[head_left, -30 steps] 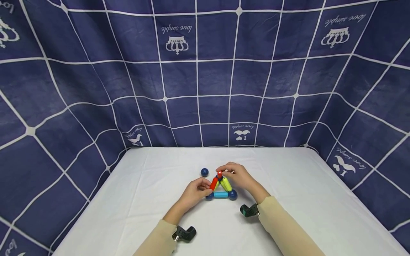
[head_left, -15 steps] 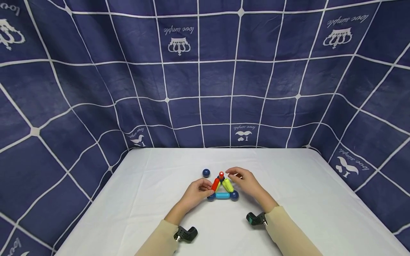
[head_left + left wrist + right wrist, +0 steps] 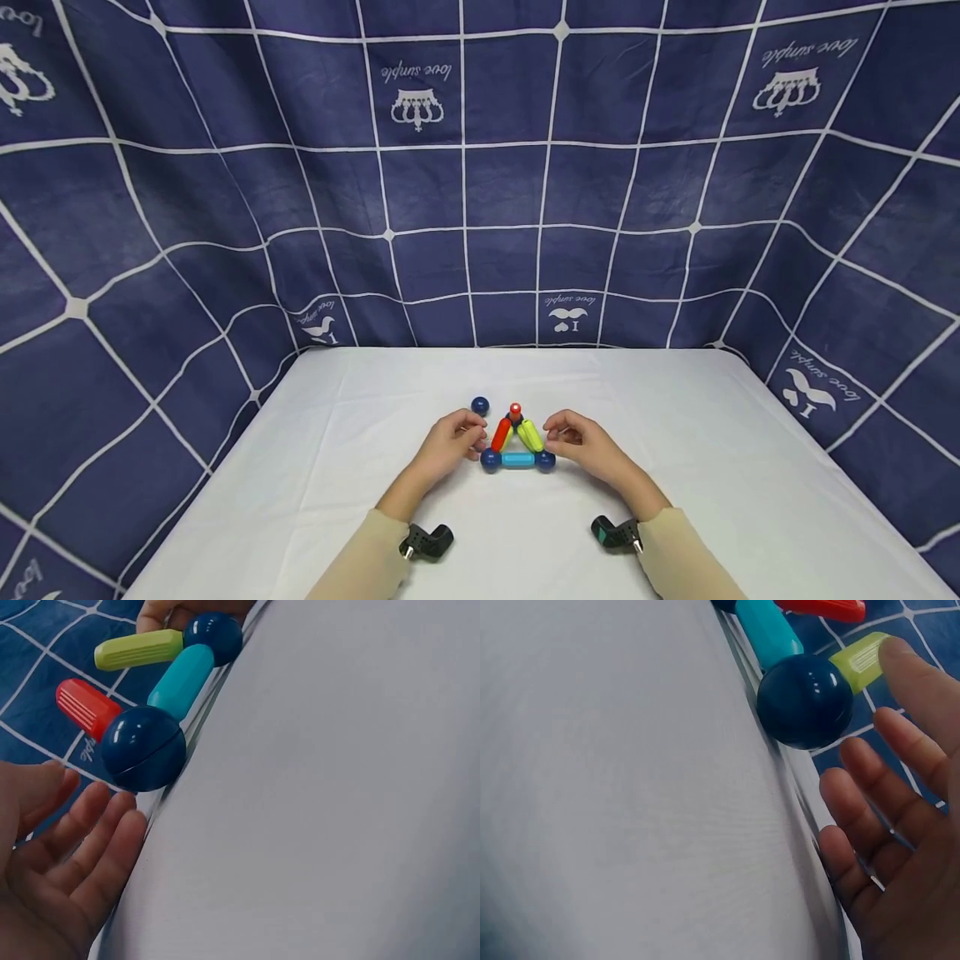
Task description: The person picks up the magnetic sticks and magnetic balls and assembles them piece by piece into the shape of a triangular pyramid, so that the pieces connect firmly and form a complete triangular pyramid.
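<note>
A small frame of magnetic rods and balls stands on the table. Its front edge is a light-blue rod (image 3: pixel 517 459) between two dark-blue balls, the left ball (image 3: pixel 491 460) and the right ball (image 3: pixel 213 639). A red rod (image 3: pixel 501 434) and a yellow-green rod (image 3: pixel 531 434) slope up from them towards a dark-blue ball, topped by a short red rod (image 3: pixel 515 411). My left hand (image 3: pixel 448 443) hovers left of the frame, fingers loosely bent and apart from the ball. On the other side, my right hand (image 3: pixel 588 450) has relaxed fingers, its thumb overlapping the yellow-green rod in the right wrist view.
One loose dark-blue ball (image 3: pixel 480 406) lies behind the frame, slightly left, close to my left fingertips. White cloth covers the table (image 3: pixel 360 467). A dark-blue curtain (image 3: pixel 502 183) with white grid lines surrounds its back and sides.
My right hand has left the top red rod and come down to the right side of the frame. My left hand has let go of the frame's left corner and moved slightly left.
</note>
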Tool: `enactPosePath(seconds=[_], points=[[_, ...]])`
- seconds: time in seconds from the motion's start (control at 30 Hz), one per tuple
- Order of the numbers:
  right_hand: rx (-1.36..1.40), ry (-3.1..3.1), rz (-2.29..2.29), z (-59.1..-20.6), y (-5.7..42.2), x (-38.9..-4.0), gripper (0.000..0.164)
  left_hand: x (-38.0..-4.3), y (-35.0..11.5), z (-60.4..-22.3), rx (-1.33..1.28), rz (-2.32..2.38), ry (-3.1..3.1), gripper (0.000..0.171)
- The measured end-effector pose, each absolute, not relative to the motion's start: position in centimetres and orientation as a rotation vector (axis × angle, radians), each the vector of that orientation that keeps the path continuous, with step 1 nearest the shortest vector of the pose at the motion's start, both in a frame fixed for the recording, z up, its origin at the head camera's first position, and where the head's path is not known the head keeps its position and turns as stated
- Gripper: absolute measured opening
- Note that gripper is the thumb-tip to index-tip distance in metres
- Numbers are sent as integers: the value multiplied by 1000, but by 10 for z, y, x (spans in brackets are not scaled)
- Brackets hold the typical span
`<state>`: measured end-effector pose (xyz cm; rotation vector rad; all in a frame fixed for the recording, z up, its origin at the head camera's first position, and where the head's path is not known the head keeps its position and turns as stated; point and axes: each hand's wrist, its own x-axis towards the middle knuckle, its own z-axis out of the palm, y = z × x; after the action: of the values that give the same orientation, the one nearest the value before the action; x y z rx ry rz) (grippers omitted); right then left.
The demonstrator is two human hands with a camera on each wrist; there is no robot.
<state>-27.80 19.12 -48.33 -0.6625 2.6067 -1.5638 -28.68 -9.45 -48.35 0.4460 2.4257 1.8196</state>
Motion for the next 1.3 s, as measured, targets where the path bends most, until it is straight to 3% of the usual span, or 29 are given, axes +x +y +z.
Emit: enactPosePath(seconds=[0.2, 0.4, 0.67, 1.3], points=[[-716, 2562, -1524, -486, 191, -276, 32, -302, -99, -479, 321, 1728, 2635, 17], [-700, 2563, -1496, -487, 189, -275, 31, -319, -99, -478, 236, 1651, 2730, 35], [-733, 2596, -1487, -490, 191, -275, 28, -333, -94, -478, 322, 1352, 2946, 46], [-713, 2616, -1476, -490, 189, -274, 27, -328, -91, -476, 237, 1281, 2947, 29]])
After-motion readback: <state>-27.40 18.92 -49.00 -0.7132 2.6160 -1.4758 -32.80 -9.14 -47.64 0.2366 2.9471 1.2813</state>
